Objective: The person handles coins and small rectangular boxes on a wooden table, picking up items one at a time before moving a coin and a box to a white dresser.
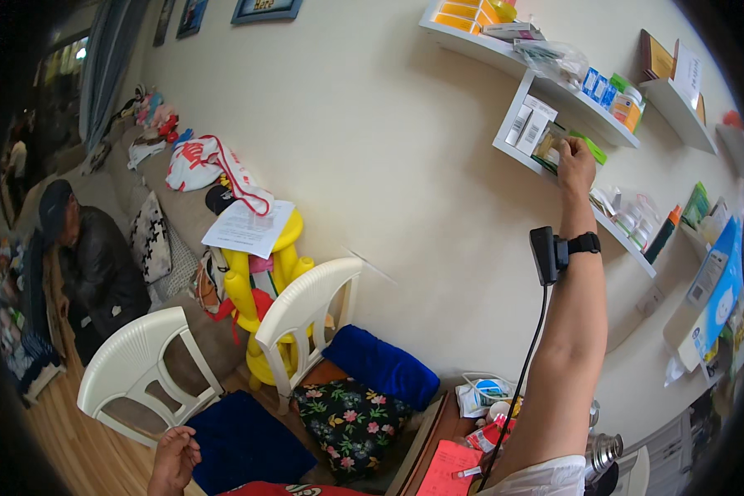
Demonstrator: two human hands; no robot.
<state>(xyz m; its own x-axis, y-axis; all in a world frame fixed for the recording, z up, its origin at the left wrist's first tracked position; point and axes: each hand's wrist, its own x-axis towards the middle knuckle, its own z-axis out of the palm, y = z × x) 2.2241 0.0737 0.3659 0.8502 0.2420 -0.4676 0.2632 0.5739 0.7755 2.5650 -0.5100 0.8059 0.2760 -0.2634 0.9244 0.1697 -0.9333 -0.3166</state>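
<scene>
My right arm reaches up to the white wall shelf (512, 150), a black device strapped at its wrist. There my right hand (577, 168) has its fingers bent together among small packs; whatever they grip is hidden. A bright green box (589, 149) lies right behind the fingers. White medicine boxes (531, 126) stand on the same shelf, just left of the hand. Low at the left, my left hand (176, 456) is loosely closed, nothing visible in it, beside a dark blue seat cushion (244, 442) on a white chair (140, 372).
Above my right hand, an upper shelf (612, 124) carries boxes, a bottle and a plastic bag. A second white chair (306, 306) and a yellow stool (244, 298) stand by the wall. A person (107, 264) in dark clothes sits far left. Table clutter includes a red paper (446, 467).
</scene>
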